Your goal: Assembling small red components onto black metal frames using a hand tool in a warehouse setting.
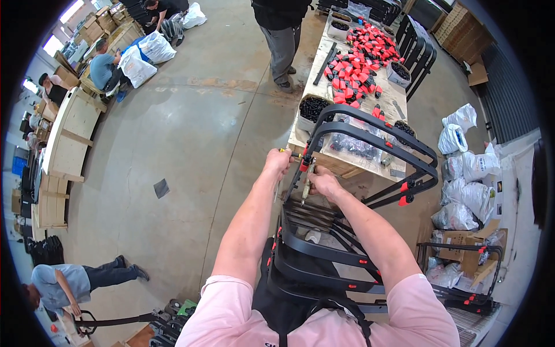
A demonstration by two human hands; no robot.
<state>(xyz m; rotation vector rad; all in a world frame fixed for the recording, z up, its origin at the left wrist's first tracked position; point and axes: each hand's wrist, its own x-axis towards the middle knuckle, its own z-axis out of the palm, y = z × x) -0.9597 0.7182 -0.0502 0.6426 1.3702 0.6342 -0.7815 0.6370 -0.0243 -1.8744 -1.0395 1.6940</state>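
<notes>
Black tube frames [324,252] crowd the worker's body; just past them, the left hand [279,162] curls its fingers round a yellow-and-black tool [296,154] at a handle frame's [358,113] red fitting [304,165] — the right hand [325,184] grips a metal tool [307,184]. Beyond, red-and-black parts [358,75] strew a wooden table [393,93].

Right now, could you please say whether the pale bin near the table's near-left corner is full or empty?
Nearly full: black parts crowd the bin almost to its rim.

black tubular frame [370,118], red clip [304,166], pink shirt [222,309]
</notes>
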